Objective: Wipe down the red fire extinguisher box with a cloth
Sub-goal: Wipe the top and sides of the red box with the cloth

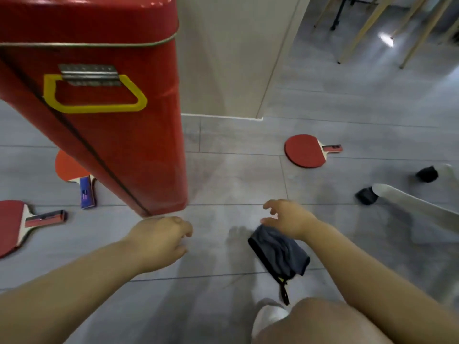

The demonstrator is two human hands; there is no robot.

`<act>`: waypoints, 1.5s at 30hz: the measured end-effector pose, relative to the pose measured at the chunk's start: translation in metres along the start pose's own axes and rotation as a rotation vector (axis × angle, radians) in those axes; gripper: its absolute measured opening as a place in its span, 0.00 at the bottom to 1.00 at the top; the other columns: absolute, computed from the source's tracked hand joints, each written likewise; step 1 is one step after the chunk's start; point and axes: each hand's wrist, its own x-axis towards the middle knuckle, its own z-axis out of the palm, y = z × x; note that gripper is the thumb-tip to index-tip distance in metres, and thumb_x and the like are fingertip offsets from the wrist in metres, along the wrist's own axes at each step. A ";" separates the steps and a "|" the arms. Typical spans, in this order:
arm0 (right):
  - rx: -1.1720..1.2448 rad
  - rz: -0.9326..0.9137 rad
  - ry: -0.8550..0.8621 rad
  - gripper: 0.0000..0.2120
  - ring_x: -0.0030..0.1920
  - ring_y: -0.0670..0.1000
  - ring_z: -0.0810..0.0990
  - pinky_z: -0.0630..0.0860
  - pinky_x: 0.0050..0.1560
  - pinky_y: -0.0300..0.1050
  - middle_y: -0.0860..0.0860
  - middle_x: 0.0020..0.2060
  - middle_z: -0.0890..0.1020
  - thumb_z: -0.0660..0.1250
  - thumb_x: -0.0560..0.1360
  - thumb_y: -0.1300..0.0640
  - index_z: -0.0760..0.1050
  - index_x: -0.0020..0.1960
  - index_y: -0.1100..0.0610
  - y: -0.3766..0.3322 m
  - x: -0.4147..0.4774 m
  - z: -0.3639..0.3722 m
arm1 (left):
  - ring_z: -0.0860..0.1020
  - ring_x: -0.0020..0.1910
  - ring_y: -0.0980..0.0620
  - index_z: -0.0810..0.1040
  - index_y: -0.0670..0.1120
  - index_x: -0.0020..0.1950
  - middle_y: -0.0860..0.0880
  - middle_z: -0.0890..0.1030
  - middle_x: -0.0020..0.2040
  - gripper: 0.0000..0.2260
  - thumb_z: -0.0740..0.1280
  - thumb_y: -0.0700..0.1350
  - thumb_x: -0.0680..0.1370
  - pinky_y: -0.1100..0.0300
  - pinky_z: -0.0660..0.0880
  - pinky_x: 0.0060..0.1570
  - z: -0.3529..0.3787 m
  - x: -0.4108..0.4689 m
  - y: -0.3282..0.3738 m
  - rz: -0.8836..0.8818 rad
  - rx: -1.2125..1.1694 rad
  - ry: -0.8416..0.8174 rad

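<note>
The red fire extinguisher box [119, 125] stands tall at the left, with a yellow handle [94, 95] and a metal hinge plate on the side facing me. My left hand [161, 239] hovers just below the box's bottom corner, fingers loosely curled and holding nothing. My right hand [288, 218] is spread open over the floor to the right. A dark grey-blue cloth [278, 254] with a black edge and a small loop sits directly under that wrist. Its top edge is close to my thumb, but no finger curls round it.
Three red table tennis paddles lie on the grey tiled floor: one [306, 151] to the right, one [74, 175] behind the box, one [17, 224] at far left. A wall corner [223, 70] rises behind the box. Another person's white-socked foot [397, 197] is at right.
</note>
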 end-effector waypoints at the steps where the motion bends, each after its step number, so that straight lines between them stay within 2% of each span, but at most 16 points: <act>1: -0.059 0.025 -0.022 0.25 0.59 0.54 0.75 0.72 0.58 0.46 0.53 0.63 0.73 0.63 0.77 0.45 0.65 0.71 0.52 0.008 0.007 0.011 | 0.73 0.62 0.54 0.69 0.56 0.65 0.58 0.72 0.64 0.16 0.59 0.56 0.78 0.61 0.69 0.53 0.005 0.004 0.002 0.020 0.019 -0.013; 6: -0.261 0.056 -0.087 0.32 0.65 0.59 0.67 0.72 0.58 0.54 0.55 0.68 0.65 0.63 0.76 0.42 0.54 0.75 0.49 0.039 0.027 0.064 | 0.73 0.61 0.55 0.68 0.57 0.66 0.58 0.72 0.64 0.17 0.58 0.58 0.78 0.60 0.70 0.53 0.027 0.014 -0.003 0.049 0.043 -0.068; 11: -0.219 0.152 -0.178 0.47 0.70 0.64 0.57 0.67 0.65 0.60 0.58 0.74 0.46 0.64 0.71 0.34 0.35 0.75 0.42 0.062 0.031 0.106 | 0.73 0.60 0.57 0.68 0.58 0.65 0.59 0.73 0.62 0.16 0.58 0.59 0.78 0.62 0.70 0.53 0.039 0.017 -0.008 0.054 0.001 -0.094; 14: -0.311 0.163 -0.127 0.52 0.70 0.65 0.56 0.66 0.65 0.61 0.58 0.73 0.43 0.63 0.68 0.30 0.29 0.73 0.42 0.066 0.030 0.126 | 0.74 0.59 0.57 0.69 0.57 0.65 0.59 0.73 0.62 0.16 0.59 0.59 0.78 0.63 0.70 0.52 0.043 0.017 -0.006 0.056 -0.014 -0.106; 16: -0.372 0.156 -0.068 0.49 0.66 0.64 0.61 0.68 0.62 0.60 0.60 0.70 0.50 0.62 0.71 0.33 0.30 0.74 0.44 0.064 0.030 0.133 | 0.74 0.58 0.57 0.69 0.58 0.64 0.59 0.73 0.62 0.16 0.59 0.59 0.78 0.63 0.70 0.51 0.045 0.016 -0.005 0.061 -0.019 -0.111; 18: -0.411 0.137 -0.032 0.42 0.61 0.62 0.64 0.71 0.57 0.57 0.60 0.67 0.57 0.61 0.76 0.42 0.33 0.75 0.45 0.061 0.031 0.131 | 0.74 0.58 0.58 0.69 0.58 0.64 0.59 0.73 0.62 0.16 0.59 0.59 0.78 0.63 0.70 0.51 0.044 0.014 -0.005 0.065 -0.022 -0.108; 21: -0.413 0.106 -0.009 0.33 0.59 0.61 0.67 0.70 0.53 0.55 0.60 0.65 0.61 0.57 0.79 0.52 0.41 0.76 0.46 0.057 0.032 0.122 | 0.74 0.58 0.58 0.68 0.58 0.65 0.60 0.73 0.63 0.16 0.59 0.59 0.78 0.64 0.70 0.52 0.040 0.011 -0.008 0.067 -0.026 -0.093; 26: -0.451 -0.043 0.013 0.29 0.60 0.60 0.67 0.71 0.54 0.53 0.58 0.65 0.62 0.56 0.79 0.50 0.48 0.76 0.46 0.033 0.027 0.100 | 0.74 0.58 0.58 0.67 0.58 0.66 0.59 0.73 0.62 0.17 0.57 0.60 0.78 0.63 0.71 0.54 0.027 0.002 -0.017 0.072 -0.022 -0.041; 32: -0.474 -0.362 0.131 0.29 0.56 0.58 0.70 0.72 0.53 0.52 0.54 0.60 0.67 0.60 0.75 0.50 0.56 0.73 0.42 -0.033 0.012 0.047 | 0.73 0.58 0.61 0.66 0.60 0.65 0.62 0.72 0.62 0.16 0.56 0.61 0.78 0.66 0.68 0.52 0.003 -0.024 -0.028 0.089 -0.001 0.040; 34: -0.478 -0.453 0.191 0.30 0.54 0.59 0.72 0.73 0.52 0.53 0.54 0.59 0.69 0.62 0.73 0.51 0.58 0.72 0.42 -0.055 0.006 0.026 | 0.73 0.58 0.61 0.66 0.60 0.65 0.63 0.72 0.62 0.16 0.56 0.61 0.78 0.66 0.68 0.51 -0.005 -0.037 -0.034 0.091 0.008 0.102; 36: -0.504 -0.575 0.271 0.30 0.47 0.60 0.77 0.77 0.44 0.56 0.56 0.54 0.74 0.66 0.68 0.52 0.63 0.69 0.43 -0.077 -0.003 0.005 | 0.76 0.55 0.60 0.70 0.60 0.63 0.64 0.74 0.59 0.15 0.56 0.60 0.78 0.65 0.73 0.50 -0.015 -0.053 -0.039 0.053 -0.008 0.195; 38: -0.486 -0.684 0.366 0.27 0.41 0.59 0.78 0.78 0.36 0.55 0.56 0.51 0.76 0.63 0.66 0.51 0.66 0.65 0.45 -0.097 -0.015 -0.016 | 0.81 0.43 0.59 0.77 0.58 0.54 0.63 0.80 0.49 0.15 0.56 0.61 0.76 0.62 0.79 0.37 -0.025 -0.068 -0.048 0.067 -0.009 0.334; 39: -0.486 -0.737 0.411 0.26 0.41 0.58 0.78 0.78 0.35 0.54 0.55 0.51 0.76 0.61 0.67 0.50 0.66 0.65 0.45 -0.107 -0.022 -0.026 | 0.82 0.38 0.59 0.79 0.57 0.50 0.63 0.81 0.45 0.16 0.56 0.62 0.74 0.62 0.79 0.31 -0.033 -0.076 -0.052 0.064 -0.041 0.374; 40: -0.490 -0.790 0.457 0.25 0.42 0.58 0.78 0.78 0.35 0.54 0.55 0.52 0.76 0.59 0.67 0.49 0.67 0.65 0.45 -0.116 -0.028 -0.035 | 0.81 0.37 0.60 0.79 0.57 0.48 0.62 0.82 0.43 0.15 0.57 0.62 0.73 0.63 0.79 0.29 -0.040 -0.085 -0.056 0.056 -0.066 0.411; 43: -0.483 -0.937 0.632 0.25 0.44 0.57 0.75 0.76 0.38 0.54 0.56 0.55 0.75 0.61 0.69 0.51 0.67 0.67 0.46 -0.143 -0.049 -0.061 | 0.79 0.40 0.61 0.79 0.55 0.50 0.60 0.82 0.44 0.13 0.60 0.58 0.74 0.63 0.79 0.35 -0.068 -0.106 -0.062 0.097 -0.114 0.540; 45: -0.479 -1.025 0.776 0.25 0.45 0.58 0.75 0.74 0.40 0.54 0.56 0.57 0.72 0.63 0.71 0.53 0.66 0.67 0.47 -0.157 -0.060 -0.075 | 0.76 0.42 0.60 0.81 0.50 0.50 0.58 0.81 0.44 0.13 0.61 0.55 0.76 0.71 0.72 0.42 -0.089 -0.116 -0.065 0.114 -0.115 0.712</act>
